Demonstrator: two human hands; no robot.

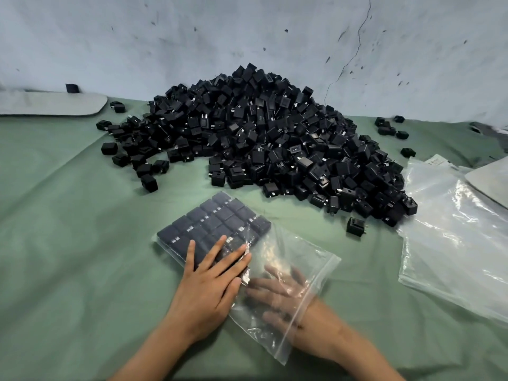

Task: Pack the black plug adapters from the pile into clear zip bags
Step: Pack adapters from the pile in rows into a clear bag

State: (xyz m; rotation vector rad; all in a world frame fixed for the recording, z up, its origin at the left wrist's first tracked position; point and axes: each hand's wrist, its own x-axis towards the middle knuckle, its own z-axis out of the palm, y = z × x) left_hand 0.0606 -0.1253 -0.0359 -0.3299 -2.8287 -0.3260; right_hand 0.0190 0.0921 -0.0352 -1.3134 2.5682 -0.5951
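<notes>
Zip bag (288, 251) lies diagonally, its mouth at the right wrist, packed adapters (214, 221) filling the end beyond the fingertips. Left hand (211, 281) presses flat on them; right hand (277, 295), fingers spread, lies inside, holding nothing.

The premises appeared to be a small packing workshop. A green-covered counter (68, 243) stood against a scuffed, cracked wall (247, 28). A bulk heap of identical black plug adapters (261, 133) lay at the far side, with a stack of clear zip bags (453, 243) to the right.
</notes>
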